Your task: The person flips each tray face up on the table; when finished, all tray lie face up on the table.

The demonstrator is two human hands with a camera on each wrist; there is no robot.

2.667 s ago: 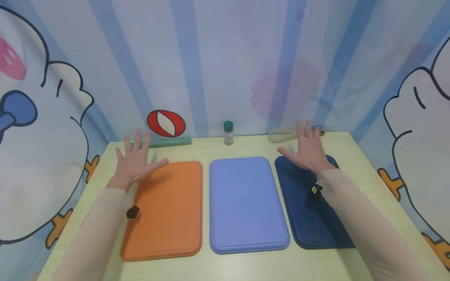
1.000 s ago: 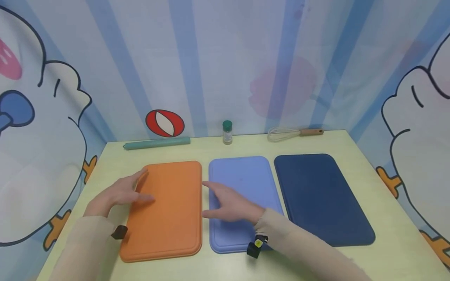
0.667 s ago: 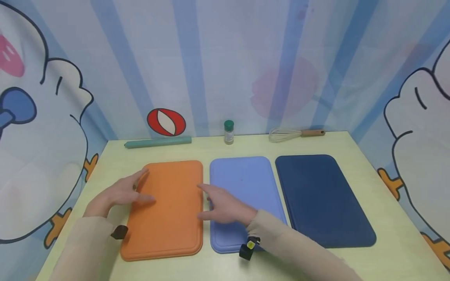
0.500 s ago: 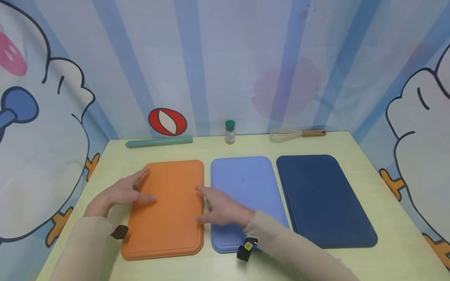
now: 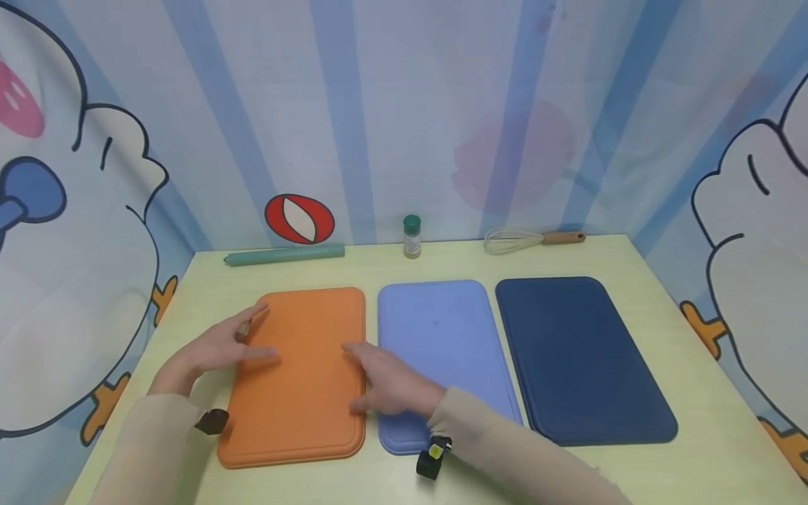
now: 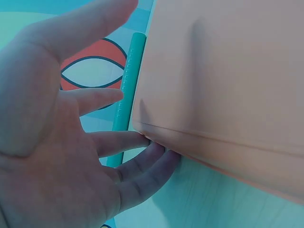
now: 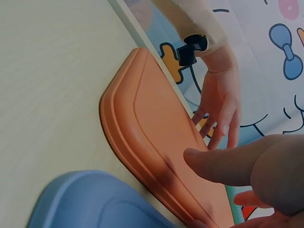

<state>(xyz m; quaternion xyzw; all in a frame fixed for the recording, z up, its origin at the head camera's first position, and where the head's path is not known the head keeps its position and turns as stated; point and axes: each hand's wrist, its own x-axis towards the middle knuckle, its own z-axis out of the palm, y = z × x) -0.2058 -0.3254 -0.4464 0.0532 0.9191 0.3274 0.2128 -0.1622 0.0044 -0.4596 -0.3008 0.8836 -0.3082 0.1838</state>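
Note:
An orange cutting board (image 5: 303,379) with rounded corners lies flat at the left of the table. My left hand (image 5: 217,351) is at its left edge; in the left wrist view the lower fingertips (image 6: 173,159) touch the board's side while the thumb stands spread above it. At the right edge is my right hand (image 5: 391,379), its index finger and thumb reaching over the rim. In the right wrist view its thumb (image 7: 218,165) is over the board's surface, and its other fingers are partly cut off. Neither hand is closed round the board.
A light blue board (image 5: 435,330) and a dark blue board (image 5: 581,358) lie to the right. Along the back edge are a green rod (image 5: 284,255), a small green-capped jar (image 5: 412,238) and a whisk (image 5: 533,240). A printed curtain (image 5: 404,119) hangs behind.
Both hands came down from over the table's far part to the orange board's two sides. Lately the right hand has slid slightly left onto its right edge; the left hand has hardly moved.

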